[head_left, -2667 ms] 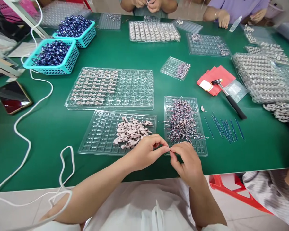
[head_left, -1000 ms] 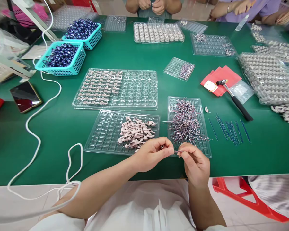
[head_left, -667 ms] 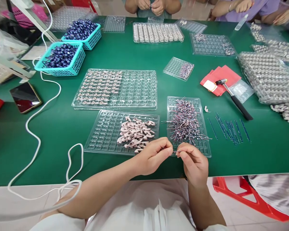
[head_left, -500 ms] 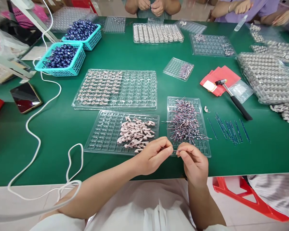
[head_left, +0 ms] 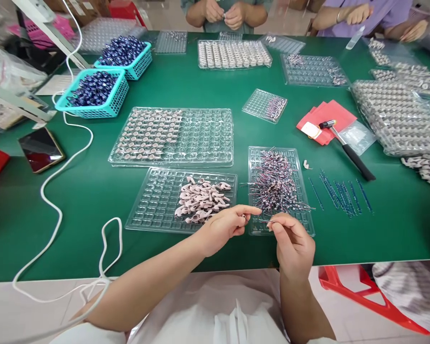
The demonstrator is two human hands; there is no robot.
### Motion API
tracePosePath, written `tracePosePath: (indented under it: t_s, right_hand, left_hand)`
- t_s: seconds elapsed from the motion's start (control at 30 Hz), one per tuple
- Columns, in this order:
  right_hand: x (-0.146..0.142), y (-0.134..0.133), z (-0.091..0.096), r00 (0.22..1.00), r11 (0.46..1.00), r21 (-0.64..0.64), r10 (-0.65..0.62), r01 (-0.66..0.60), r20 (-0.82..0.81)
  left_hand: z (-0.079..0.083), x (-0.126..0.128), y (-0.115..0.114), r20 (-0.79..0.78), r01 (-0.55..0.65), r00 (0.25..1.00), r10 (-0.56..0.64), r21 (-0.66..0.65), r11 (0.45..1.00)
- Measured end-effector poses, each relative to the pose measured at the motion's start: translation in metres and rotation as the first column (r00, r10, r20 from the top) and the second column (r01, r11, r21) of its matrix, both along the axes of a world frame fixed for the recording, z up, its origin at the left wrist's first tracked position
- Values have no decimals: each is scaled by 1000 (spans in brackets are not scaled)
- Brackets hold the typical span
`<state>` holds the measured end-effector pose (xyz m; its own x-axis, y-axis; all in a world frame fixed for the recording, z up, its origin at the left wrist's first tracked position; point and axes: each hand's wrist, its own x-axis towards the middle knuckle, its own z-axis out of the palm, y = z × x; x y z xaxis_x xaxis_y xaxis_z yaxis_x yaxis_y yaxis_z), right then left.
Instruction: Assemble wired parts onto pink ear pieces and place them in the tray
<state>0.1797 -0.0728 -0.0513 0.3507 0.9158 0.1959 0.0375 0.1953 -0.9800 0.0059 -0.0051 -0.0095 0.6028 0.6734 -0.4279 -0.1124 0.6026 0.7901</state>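
Note:
My left hand is closed round a small pink piece, with the index finger stretched toward the right. My right hand pinches a thin wire part at its fingertips, a short gap from the left hand. Both hover over the near table edge. Behind the left hand lies a clear tray with a heap of pink pieces. Behind the right hand a clear tray holds a pile of wire parts.
A larger clear tray partly filled with pink pieces lies further back. Blue sticks, a hammer on red paper, two teal baskets, a phone and a white cord are around. Other people's hands work at the far edge.
My hands have drawn slightly apart; the left index finger is now stretched out. The view has shifted a little downward.

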Motion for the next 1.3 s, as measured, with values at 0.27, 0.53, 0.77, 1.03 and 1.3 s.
tracePosePath:
  t_s: [0.27, 0.53, 0.77, 1.03, 1.3]
  right_hand:
    - [-2, 0, 1, 998, 999, 30, -13, 11, 59]
    - [-3, 1, 3, 983, 994, 89, -72, 57, 170]
    - [-3, 0, 4, 970, 997, 46, -73, 64, 233]
    - [-3, -1, 6, 974, 999, 16, -42, 40, 224]
    - [-2, 0, 5, 969, 999, 9, -41, 40, 242]
  left_hand:
    - [-3, 5, 1, 44, -91, 995, 93, -56, 994]
    - [-7, 2, -2, -18, -65, 997, 70, 191, 979]
    - [-8, 2, -3, -9, -38, 999, 41, 196, 980]
    - [-4, 3, -4, 8, -34, 999, 33, 198, 980]
    - [-3, 3, -4, 5, -24, 1000, 23, 204, 979]
